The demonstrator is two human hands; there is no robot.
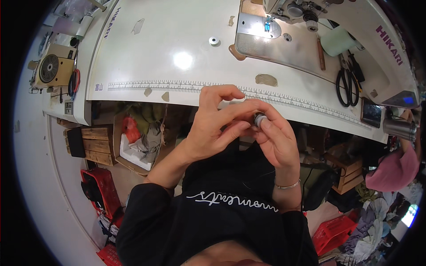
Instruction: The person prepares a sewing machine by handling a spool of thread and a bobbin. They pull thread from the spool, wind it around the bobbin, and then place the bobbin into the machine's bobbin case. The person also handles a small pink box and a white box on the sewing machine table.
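Both hands meet at the white sewing table's (177, 40) near edge, left hand (213, 128) and right hand (277, 142) together pinching a small round silver metal bobbin case (259, 119) between fingertips, raised close for handling.

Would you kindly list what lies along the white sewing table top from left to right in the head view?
Small fan unit → loose metal bobbin → metal needle plate → brown-handled tool → pale green roll → black scissors.
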